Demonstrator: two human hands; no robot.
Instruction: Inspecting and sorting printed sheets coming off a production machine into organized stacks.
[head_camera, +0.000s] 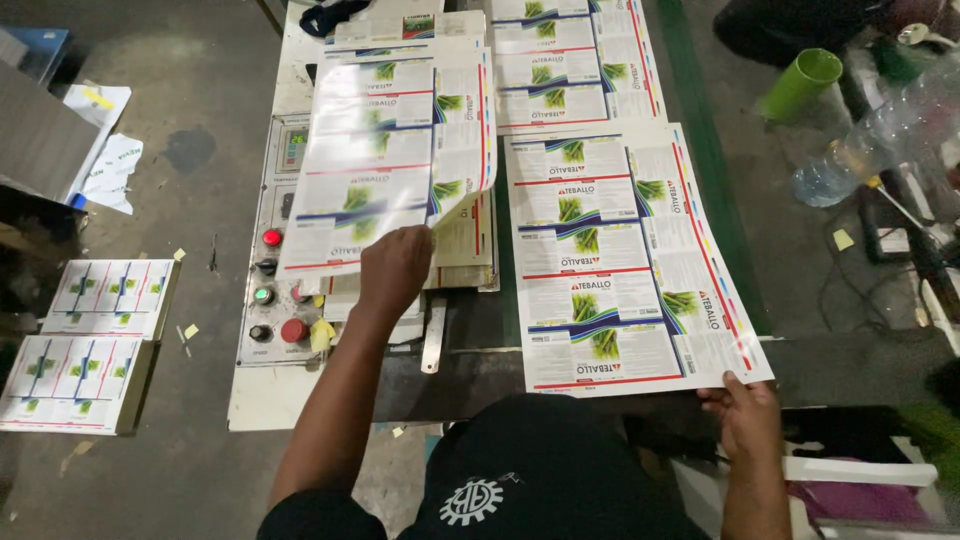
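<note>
My left hand (395, 272) grips the near edge of a glossy printed sheet (385, 160) and lifts it off a stack of the same sheets (470, 250), so it curls upward. The sheet carries rows of white labels with green plant pictures and red and blue stripes. My right hand (745, 412) pinches the near right corner of another printed sheet (620, 255), which lies flat on the machine's dark bed (505, 300). More printed sheets (570, 60) lie beyond it in a row.
A control panel (272, 265) with red and green buttons sits left of the stack. Two stacks of sheets (85, 350) rest on the floor at left. A green cup (800, 85) and clear plastic bottle (850, 160) are at right.
</note>
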